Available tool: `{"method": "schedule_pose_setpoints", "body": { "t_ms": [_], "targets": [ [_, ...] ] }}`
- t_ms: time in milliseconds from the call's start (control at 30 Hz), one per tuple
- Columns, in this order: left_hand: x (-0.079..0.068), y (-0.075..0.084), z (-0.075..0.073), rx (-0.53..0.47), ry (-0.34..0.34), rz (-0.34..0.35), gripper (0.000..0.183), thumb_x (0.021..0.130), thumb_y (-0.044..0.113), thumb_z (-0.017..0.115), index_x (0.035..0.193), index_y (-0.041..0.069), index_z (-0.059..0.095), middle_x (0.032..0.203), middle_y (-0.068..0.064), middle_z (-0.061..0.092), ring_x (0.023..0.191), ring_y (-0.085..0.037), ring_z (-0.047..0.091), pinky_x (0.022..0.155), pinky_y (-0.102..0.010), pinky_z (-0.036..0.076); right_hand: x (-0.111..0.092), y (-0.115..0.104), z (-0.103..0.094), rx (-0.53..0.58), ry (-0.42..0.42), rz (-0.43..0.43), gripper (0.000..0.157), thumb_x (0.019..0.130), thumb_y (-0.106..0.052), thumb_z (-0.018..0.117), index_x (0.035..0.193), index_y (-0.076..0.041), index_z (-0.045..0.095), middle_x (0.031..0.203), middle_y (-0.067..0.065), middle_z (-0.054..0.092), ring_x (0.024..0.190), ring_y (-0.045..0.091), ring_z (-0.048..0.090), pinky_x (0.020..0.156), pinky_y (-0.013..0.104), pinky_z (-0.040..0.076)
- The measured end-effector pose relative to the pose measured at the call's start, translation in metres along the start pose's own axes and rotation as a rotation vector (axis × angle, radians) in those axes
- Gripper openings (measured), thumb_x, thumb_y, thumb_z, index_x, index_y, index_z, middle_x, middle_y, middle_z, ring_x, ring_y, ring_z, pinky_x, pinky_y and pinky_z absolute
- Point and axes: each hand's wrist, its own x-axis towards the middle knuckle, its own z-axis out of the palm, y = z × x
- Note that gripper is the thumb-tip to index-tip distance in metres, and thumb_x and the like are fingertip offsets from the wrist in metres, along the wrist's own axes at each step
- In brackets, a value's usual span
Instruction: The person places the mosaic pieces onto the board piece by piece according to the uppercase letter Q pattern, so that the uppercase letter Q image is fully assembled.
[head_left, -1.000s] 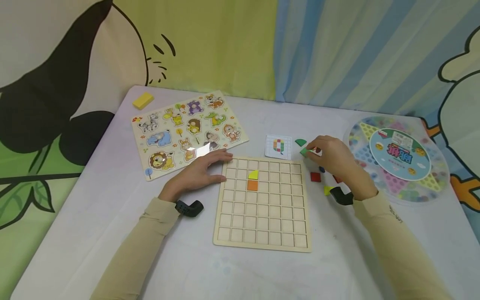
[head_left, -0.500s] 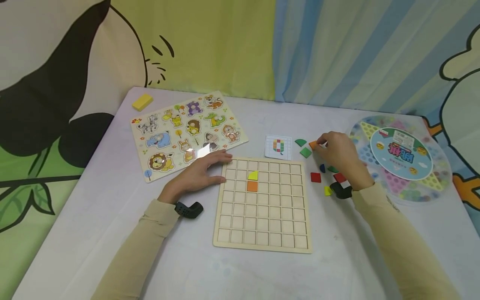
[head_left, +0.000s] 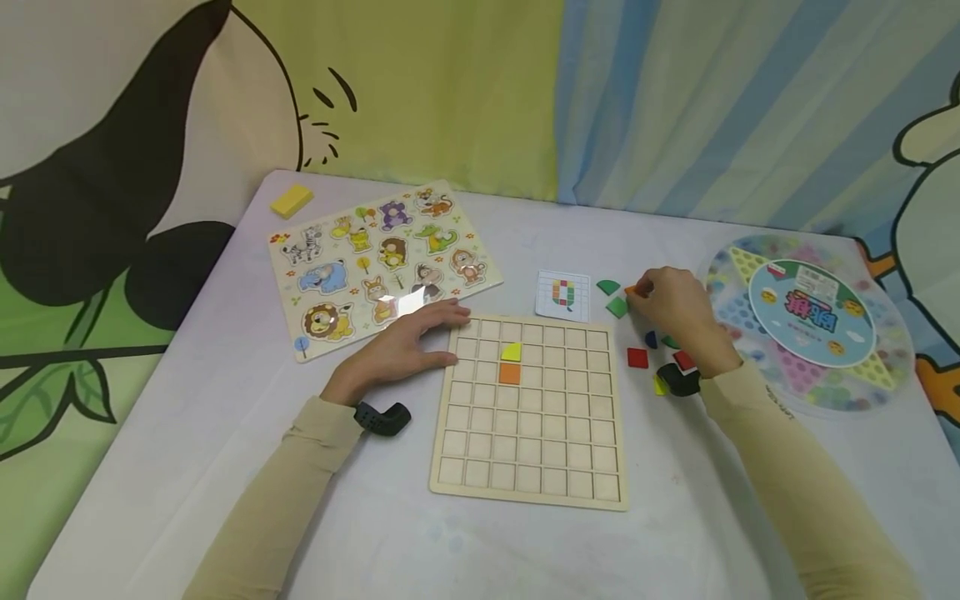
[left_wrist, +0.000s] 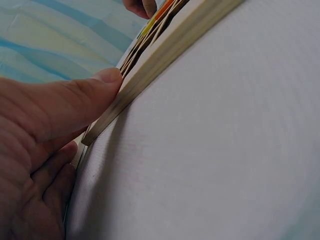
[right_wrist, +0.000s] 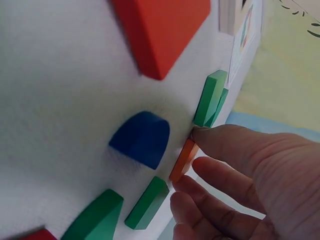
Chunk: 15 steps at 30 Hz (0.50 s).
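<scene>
In the head view a wooden grid board [head_left: 530, 450] lies on the table, holding a yellow quarter-round piece [head_left: 512, 352] above an orange square [head_left: 509, 373]. My left hand [head_left: 405, 346] rests at the board's upper left corner; its thumb [left_wrist: 107, 77] touches the edge, fingers extended. Right of the board, my right hand [head_left: 675, 308] pinches an orange piece [right_wrist: 183, 159] between thumb and fingers, low at the table. Its full shape is hidden. Close by lie two green pieces [head_left: 617, 307], a blue rounded piece [right_wrist: 142, 137], a red square [head_left: 637, 358] and more green pieces [right_wrist: 147, 202].
A pattern card [head_left: 563, 295] lies behind the board. At the left are an animal puzzle board [head_left: 337, 287] and a yellow block [head_left: 292, 201]. A round board-game package [head_left: 810, 312] lies at the right. A yellow piece [head_left: 660, 385] is partly hidden by the wrist camera.
My right hand has moved off the green piece, which now lies on the table, and has taken hold of the orange piece just right of it. The left hand stays put.
</scene>
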Motion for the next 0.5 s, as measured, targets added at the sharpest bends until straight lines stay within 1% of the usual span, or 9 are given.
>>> {"method": "schedule_pose_setpoints", "body": {
  "t_ms": [167, 333, 500],
  "targets": [
    [0.0001, 0.0002, 0.0006, -0.001, 0.001, -0.006, 0.053, 0.088, 0.026, 0.074, 0.137, 0.017, 0.055, 0.153, 0.005, 0.04, 0.149, -0.016, 0.022, 0.121, -0.042, 0.022, -0.0002, 0.0003, -0.0001, 0.002, -0.01, 0.003, 0.023, 0.092, -0.014, 0.063, 0.103, 0.005, 0.069, 0.103, 0.023, 0.067, 0.082, 0.032, 0.055, 0.069, 0.042, 0.051],
    [0.0, -0.0009, 0.0016, -0.003, 0.002, -0.007, 0.053, 0.088, 0.027, 0.073, 0.137, 0.017, 0.055, 0.152, 0.005, 0.041, 0.148, -0.016, 0.023, 0.121, -0.041, 0.022, -0.0016, 0.0029, -0.0016, 0.011, -0.02, -0.004, 0.022, 0.091, -0.013, 0.063, 0.102, 0.005, 0.069, 0.103, 0.024, 0.066, 0.085, 0.034, 0.055, 0.072, 0.045, 0.051],
    [0.0001, -0.0015, 0.0015, 0.003, 0.006, 0.0, 0.053, 0.088, 0.027, 0.074, 0.137, 0.018, 0.055, 0.152, 0.005, 0.041, 0.148, -0.017, 0.023, 0.121, -0.043, 0.022, -0.0053, 0.0049, -0.0022, 0.011, -0.042, -0.03, 0.021, 0.09, -0.013, 0.065, 0.101, 0.003, 0.07, 0.103, 0.022, 0.067, 0.086, 0.033, 0.053, 0.069, 0.042, 0.049]
  ]
}}
